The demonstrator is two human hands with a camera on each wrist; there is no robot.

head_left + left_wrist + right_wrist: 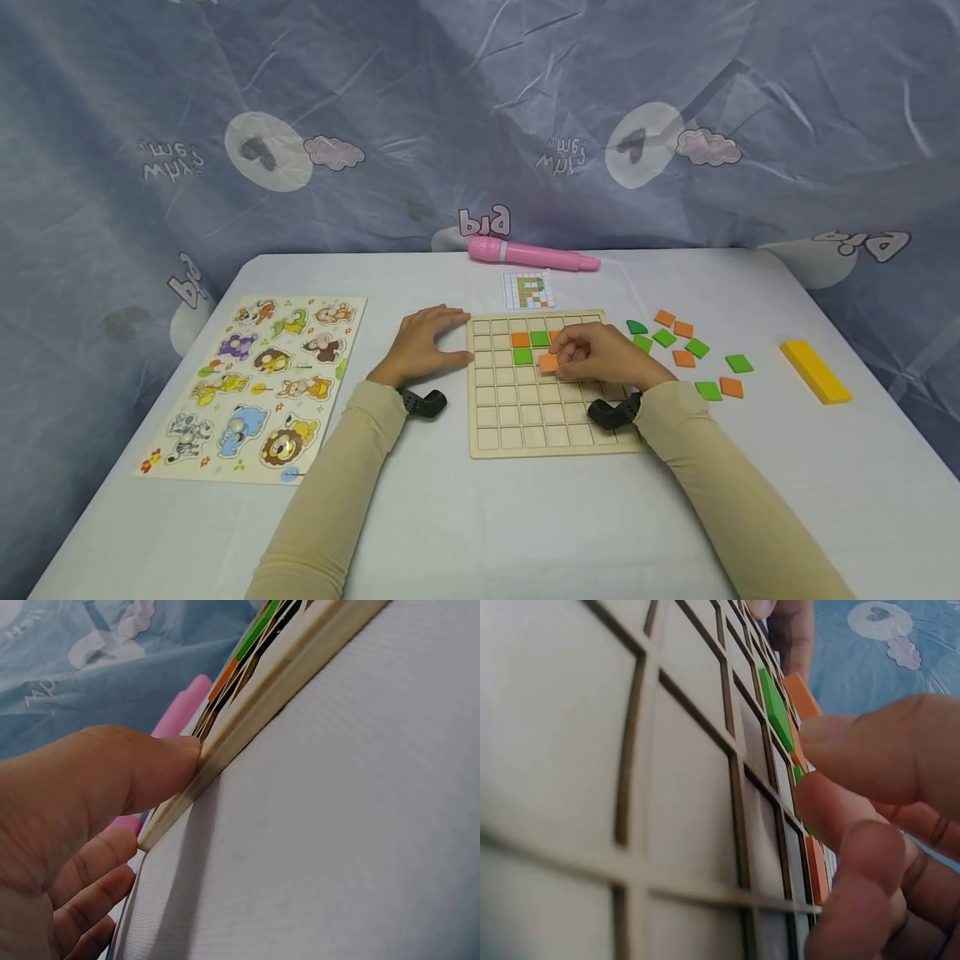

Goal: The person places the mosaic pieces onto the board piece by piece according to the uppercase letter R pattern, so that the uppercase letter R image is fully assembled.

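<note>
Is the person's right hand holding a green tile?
No, the right hand pinches an orange square tile over the wooden grid board.

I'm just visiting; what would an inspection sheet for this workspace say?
Surface: white-covered table.
Job's things: wooden grid board, with orange and green placed tiles; loose tiles to its right; small pattern card behind it.
Clutter: animal puzzle at left; pink pen-shaped object behind the card; yellow block at far right.
Left grip: touches the board's left edge.
Right grip: pinches an orange tile at the board.
Cables: nothing seen.
Surroundings: printed grey-blue sheet behind the table.
</note>
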